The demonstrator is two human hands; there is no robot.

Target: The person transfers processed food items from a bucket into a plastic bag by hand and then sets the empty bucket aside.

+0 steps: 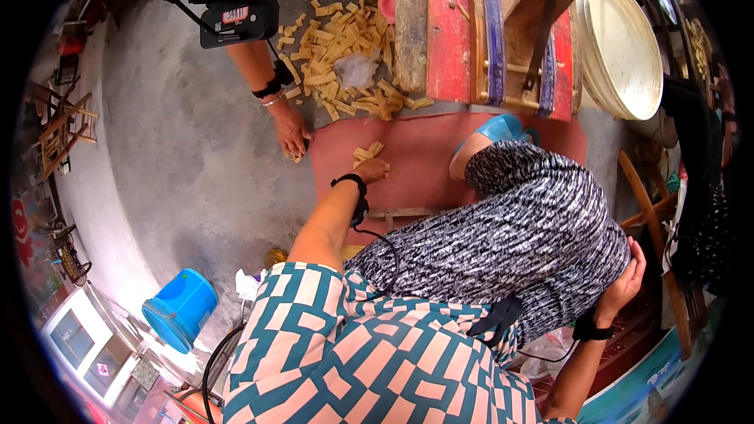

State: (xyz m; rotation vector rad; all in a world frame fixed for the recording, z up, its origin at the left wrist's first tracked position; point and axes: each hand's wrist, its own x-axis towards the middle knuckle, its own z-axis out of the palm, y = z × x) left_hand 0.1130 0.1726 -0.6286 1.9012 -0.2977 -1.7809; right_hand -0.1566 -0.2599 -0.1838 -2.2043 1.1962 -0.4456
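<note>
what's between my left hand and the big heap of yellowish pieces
The head view shows a small cluster of similar pieces there, on the reddish mat.

We are working in a makeshift workshop: yellowish pieces point(338, 45) are littering the grey floor point(196, 165) by the left edge of the table point(448, 63).

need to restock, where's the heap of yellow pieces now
In the head view, the yellow heap lies on the grey floor, upper left of centre, left of the red bench.
</note>
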